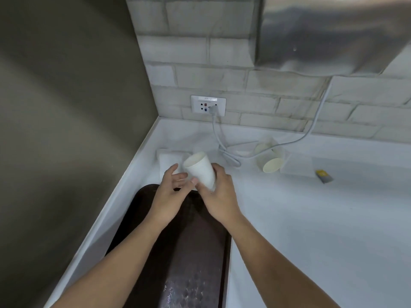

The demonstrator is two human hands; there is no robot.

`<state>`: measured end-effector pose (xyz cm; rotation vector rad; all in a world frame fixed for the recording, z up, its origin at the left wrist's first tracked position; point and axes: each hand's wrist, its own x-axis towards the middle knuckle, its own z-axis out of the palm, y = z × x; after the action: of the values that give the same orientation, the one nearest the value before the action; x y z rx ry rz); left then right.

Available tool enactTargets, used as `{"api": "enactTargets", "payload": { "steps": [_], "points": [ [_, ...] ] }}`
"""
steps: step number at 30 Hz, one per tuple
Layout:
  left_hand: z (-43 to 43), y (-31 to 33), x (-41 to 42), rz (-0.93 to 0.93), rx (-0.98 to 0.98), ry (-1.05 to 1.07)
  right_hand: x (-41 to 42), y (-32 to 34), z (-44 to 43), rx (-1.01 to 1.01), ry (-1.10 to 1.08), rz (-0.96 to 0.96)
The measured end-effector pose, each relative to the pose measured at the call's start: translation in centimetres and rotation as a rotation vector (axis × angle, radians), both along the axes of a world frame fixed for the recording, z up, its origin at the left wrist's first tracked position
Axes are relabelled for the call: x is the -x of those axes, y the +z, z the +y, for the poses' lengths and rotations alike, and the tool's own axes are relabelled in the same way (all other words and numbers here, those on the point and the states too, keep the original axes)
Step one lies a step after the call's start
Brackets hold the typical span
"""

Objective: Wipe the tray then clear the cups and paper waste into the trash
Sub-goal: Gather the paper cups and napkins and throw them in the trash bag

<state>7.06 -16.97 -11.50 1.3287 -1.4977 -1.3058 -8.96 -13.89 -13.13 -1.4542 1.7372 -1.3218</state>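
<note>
Head view, items as they lie:

1. Paper cup (199, 168): white, lifted and tilted with its mouth up and to the left, above the far end of the tray. The right hand (219, 194) grips it, fingers curled behind and thumb across the front near the base. It is probably held low so the rim stays free for stacking or carrying off.
2. Left hand (170, 190): fingers loosely spread, holding nothing, just beside the cup. Whether it touches the cup cannot be told; likely about to steady or take it.
3. Tray (195, 252): dark brown, on the white counter (311, 218) against the left wall, with a wet-looking sheen at its near end.
4. Paper napkins (168, 157): white, flat on the counter just beyond the tray, partly behind the hands.
5. Two more cups (271, 164): on their sides to the right, well apart from the tray.
6. Grey cable (224, 150): runs from the wall outlet (208, 106) and loops between the napkins and the fallen cups. It could snag a reach there.
7. Small yellow-grey item (324, 175): further right, unidentifiable.
8. Trash bin: not in view
</note>
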Motion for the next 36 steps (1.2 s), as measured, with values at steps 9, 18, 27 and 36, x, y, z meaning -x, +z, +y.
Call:
{"api": "enactTargets", "payload": {
  "steps": [9,18,27,36],
  "points": [
    [-0.7,0.0,-2.5,0.021,0.092,0.283,-3.5,-0.5,-0.2,-0.123,0.342,0.151],
    [0.0,0.5,-5.4,-0.125,0.192,0.338,-4.0,1.4,-5.5,-0.394,0.331,-0.141],
    [-0.6,1.5,-7.2,-0.263,0.195,0.215,-4.6,3.2,-4.8,-0.188,0.282,-0.507],
    [-0.7,3.8,-6.1,-0.165,0.11,-0.342,-2.0,5.0,-4.4,-0.312,0.394,-0.852]
  ]
}}
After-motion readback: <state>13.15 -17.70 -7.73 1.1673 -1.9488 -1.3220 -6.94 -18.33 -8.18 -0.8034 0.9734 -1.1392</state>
